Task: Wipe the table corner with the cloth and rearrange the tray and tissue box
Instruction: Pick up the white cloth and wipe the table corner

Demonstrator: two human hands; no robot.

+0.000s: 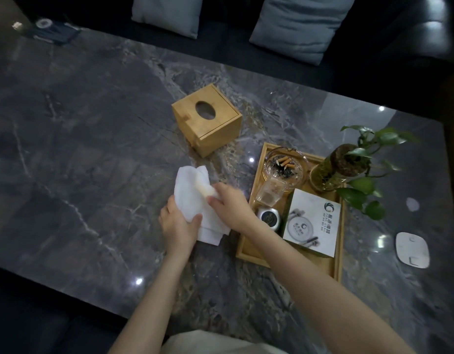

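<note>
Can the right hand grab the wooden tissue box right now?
Probably yes for reach: nothing stands between the right hand and the wooden tissue box. But that hand is busy pinching the white cloth, along with the left hand, so it would need to let go first.

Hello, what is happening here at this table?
A person holds a white cloth in both hands over a dark marble table. The left hand grips its lower part and the right hand pinches its upper part, as if folding it. To the right lies a wooden tray with an ashtray, a glass, a plant jar and a white card. A wooden tissue box stands behind the cloth.
</note>
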